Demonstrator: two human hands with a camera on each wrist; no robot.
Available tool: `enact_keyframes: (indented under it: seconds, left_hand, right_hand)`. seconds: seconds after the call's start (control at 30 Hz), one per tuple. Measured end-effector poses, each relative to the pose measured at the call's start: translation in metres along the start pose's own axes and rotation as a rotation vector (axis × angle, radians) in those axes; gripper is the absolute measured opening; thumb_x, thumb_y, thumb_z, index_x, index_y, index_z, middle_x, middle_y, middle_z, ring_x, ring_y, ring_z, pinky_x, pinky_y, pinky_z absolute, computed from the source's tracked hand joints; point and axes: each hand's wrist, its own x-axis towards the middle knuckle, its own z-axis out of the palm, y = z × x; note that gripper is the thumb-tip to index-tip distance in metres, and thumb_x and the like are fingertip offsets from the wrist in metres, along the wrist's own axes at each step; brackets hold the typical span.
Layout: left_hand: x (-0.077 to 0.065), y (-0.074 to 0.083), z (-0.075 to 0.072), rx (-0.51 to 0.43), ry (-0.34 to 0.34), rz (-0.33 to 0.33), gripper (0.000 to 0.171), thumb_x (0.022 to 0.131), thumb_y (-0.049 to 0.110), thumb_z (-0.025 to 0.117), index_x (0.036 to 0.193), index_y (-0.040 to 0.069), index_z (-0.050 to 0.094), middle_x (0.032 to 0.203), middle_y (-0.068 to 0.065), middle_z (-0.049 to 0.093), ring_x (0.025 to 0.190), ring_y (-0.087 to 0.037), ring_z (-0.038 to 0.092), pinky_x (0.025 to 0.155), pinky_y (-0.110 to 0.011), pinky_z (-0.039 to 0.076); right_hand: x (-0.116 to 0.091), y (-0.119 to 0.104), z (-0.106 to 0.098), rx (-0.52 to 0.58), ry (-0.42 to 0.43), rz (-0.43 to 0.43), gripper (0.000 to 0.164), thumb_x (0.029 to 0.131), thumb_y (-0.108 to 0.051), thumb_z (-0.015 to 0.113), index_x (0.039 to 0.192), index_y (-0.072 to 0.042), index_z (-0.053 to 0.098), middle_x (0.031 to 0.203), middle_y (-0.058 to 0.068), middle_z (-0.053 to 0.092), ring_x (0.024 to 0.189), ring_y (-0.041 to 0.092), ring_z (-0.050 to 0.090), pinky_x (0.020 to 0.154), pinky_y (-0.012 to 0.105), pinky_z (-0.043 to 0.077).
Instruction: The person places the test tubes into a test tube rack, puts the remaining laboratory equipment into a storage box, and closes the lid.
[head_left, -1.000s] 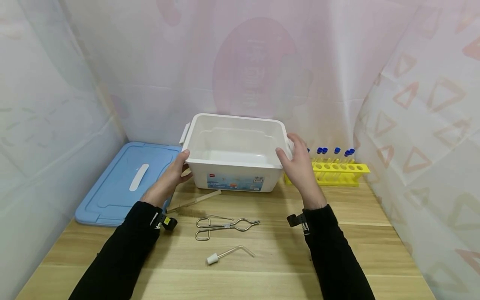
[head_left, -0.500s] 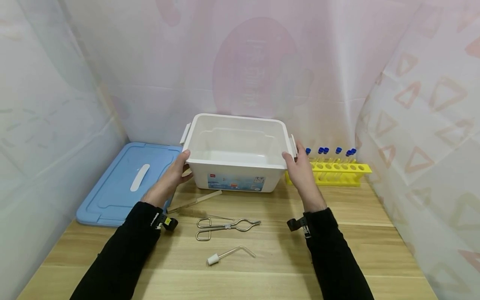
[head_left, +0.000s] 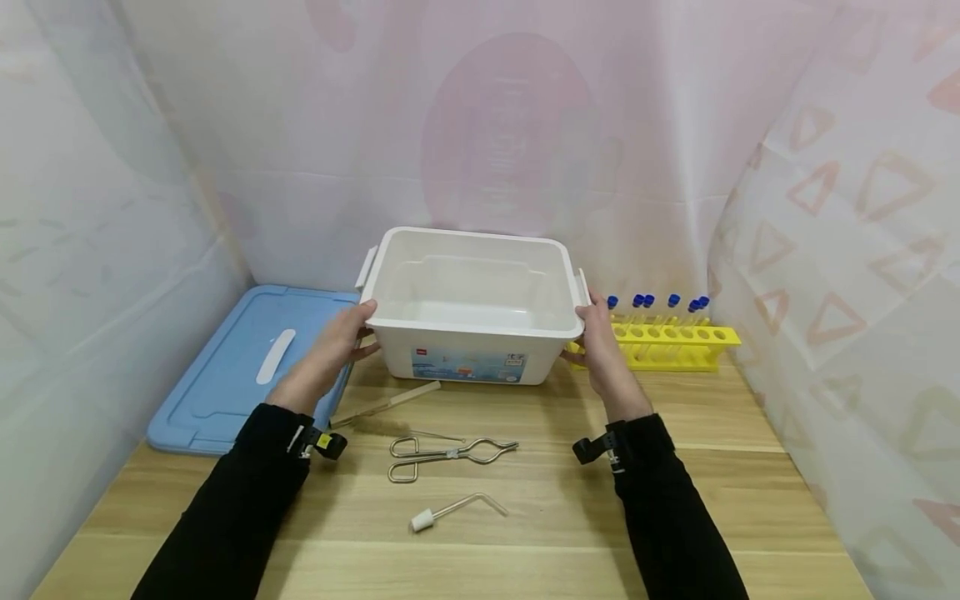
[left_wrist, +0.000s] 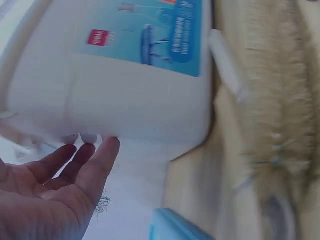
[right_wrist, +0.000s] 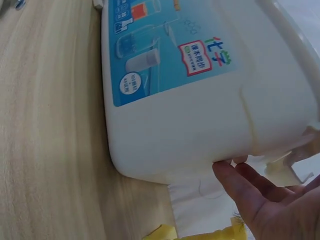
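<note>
A white storage box with a blue label stands at the back middle of the table, its inside visible from above. My left hand is at its front left corner, thumb at the rim. In the left wrist view the left hand's fingers reach out, tips against the side wall. My right hand lies along the front right corner, thumb at the rim, fingers lower down. In the right wrist view its extended fingers meet the box's side.
A blue lid lies left. A yellow rack with several blue-capped test tubes stands right. In front of the box lie a pale wooden strip, a bristle brush, metal crucible tongs and a bent glass tube with a white stopper.
My right hand has come in against the box's right side and slid lower along its corner. My left forearm has shifted slightly left. The box stays in place.
</note>
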Motion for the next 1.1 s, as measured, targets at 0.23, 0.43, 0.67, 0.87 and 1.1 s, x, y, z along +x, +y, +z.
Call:
enact_keyframes:
  seconds: [0.23,0.43,0.67,0.87,1.1]
  left_hand:
    - [-0.010,0.018,-0.011,0.014,0.023,0.038,0.077,0.128,0.047,0.047,0.188,0.006,0.023,0.187,-0.030,0.034,0.170,-0.051,0.041,0.145,-0.063,0.046]
    - [-0.016,0.029,-0.018,0.192,0.126,0.088,0.081,0.126,0.058,0.045,0.189,0.011,0.023,0.189,-0.026,0.035,0.173,-0.052,0.043,0.141,-0.071,0.048]
    - [-0.033,0.054,-0.011,0.474,0.300,0.268,0.073,0.123,0.044,0.061,0.183,0.007,0.040,0.179,-0.028,0.049,0.168,-0.050,0.049,0.135,-0.074,0.052]
    - [-0.052,0.072,0.010,0.613,0.245,0.409,0.059,0.121,0.032,0.070,0.173,0.009,0.055,0.169,-0.022,0.061,0.156,-0.043,0.061,0.122,-0.067,0.064]
    - [-0.062,0.075,0.045,0.709,0.010,0.537,0.045,0.116,0.018,0.078,0.158,0.008,0.068,0.150,-0.014,0.076,0.133,-0.034,0.077,0.112,-0.056,0.072]
  right_hand:
    - [0.001,0.002,0.002,-0.010,0.034,-0.002,0.081,0.115,-0.039,0.037,0.190,-0.033,0.006,0.195,0.016,0.019,0.170,0.051,0.047,0.134,0.083,0.050]
    - [0.001,0.001,0.002,-0.015,0.044,-0.010,0.083,0.114,-0.040,0.039,0.190,-0.034,0.006,0.196,0.015,0.017,0.169,0.052,0.046,0.132,0.084,0.051]
    - [0.002,0.003,0.000,-0.013,0.036,-0.028,0.083,0.114,-0.043,0.040,0.190,-0.035,0.007,0.195,0.015,0.019,0.168,0.052,0.047,0.130,0.084,0.052]
    - [0.004,0.004,-0.001,-0.016,0.043,-0.012,0.083,0.114,-0.042,0.039,0.190,-0.036,0.008,0.195,0.013,0.019,0.167,0.050,0.050,0.131,0.081,0.054]
    - [0.005,0.006,0.000,-0.013,0.032,-0.023,0.083,0.113,-0.042,0.041,0.190,-0.034,0.009,0.193,0.014,0.023,0.165,0.049,0.051,0.129,0.081,0.056]
